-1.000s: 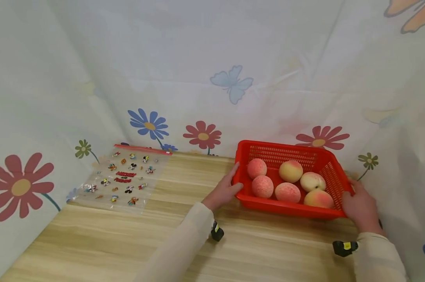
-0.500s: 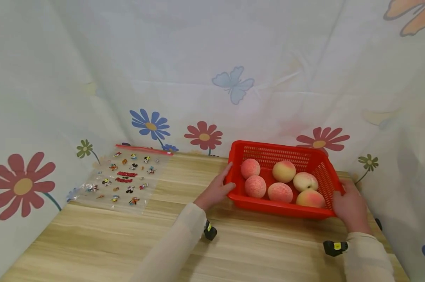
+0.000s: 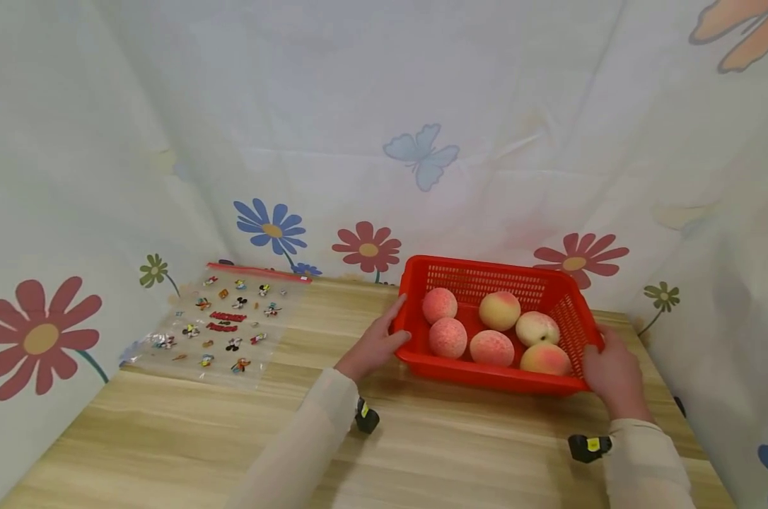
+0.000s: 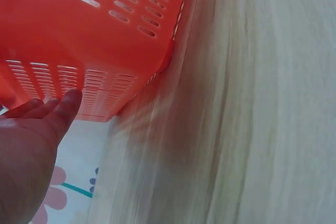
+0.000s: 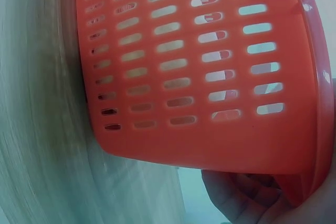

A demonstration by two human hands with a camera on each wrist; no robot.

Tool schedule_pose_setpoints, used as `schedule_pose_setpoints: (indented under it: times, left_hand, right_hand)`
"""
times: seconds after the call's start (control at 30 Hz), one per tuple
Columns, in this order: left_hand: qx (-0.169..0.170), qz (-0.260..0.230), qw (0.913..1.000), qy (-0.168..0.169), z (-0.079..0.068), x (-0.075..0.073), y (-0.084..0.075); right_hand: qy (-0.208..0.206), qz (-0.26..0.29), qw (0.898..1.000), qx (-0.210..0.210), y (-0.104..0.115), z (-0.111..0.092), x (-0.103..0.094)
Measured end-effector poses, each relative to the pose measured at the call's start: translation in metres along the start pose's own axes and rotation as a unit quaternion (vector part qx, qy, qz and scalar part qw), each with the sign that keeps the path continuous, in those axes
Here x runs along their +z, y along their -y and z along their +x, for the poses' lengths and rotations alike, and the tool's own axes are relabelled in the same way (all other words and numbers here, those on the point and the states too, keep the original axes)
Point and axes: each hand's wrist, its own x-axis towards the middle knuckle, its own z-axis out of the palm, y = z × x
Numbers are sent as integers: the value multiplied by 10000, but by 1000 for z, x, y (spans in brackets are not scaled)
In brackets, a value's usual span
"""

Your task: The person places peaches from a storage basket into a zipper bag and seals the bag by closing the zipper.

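Note:
A red plastic basket (image 3: 479, 377) with slotted walls stands at the right of the table in the head view, level along the wood. Several peaches (image 3: 496, 347), some pink and some yellowish, lie inside it. My left hand (image 3: 370, 351) grips its left end, thumb at the rim. In the left wrist view the fingers (image 4: 63, 109) lie against the slotted side of the basket (image 4: 79, 40). At the opposite end my right hand (image 3: 618, 372) holds the rim. The right wrist view shows the fingers of my right hand (image 5: 247, 195) curled under the rim.
A clear zip bag (image 3: 225, 325) with a red top seal and cartoon prints lies flat at the left on the wooden table (image 3: 460, 445). Flower-printed cloth (image 3: 333, 127) walls enclose the table's back and sides; the basket stands near the back one.
Both hands have moved left together with the basket, sliding it along the table toward the middle. The peaches travel with it, and the zip bag stays where it was.

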Motion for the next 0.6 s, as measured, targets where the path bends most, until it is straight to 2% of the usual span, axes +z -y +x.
schedule_pose_setpoints:
  times: [0.23,0.6]
  left_hand:
    - [-33,-79,10000,24,-4,-11,5]
    - [-37,-116,9999,-19,-9,-25,3]
  right_hand:
    - [-97,-4,9999,-111,6,-4,9]
    - [-161,-26,9997,-206,19,-7,16]
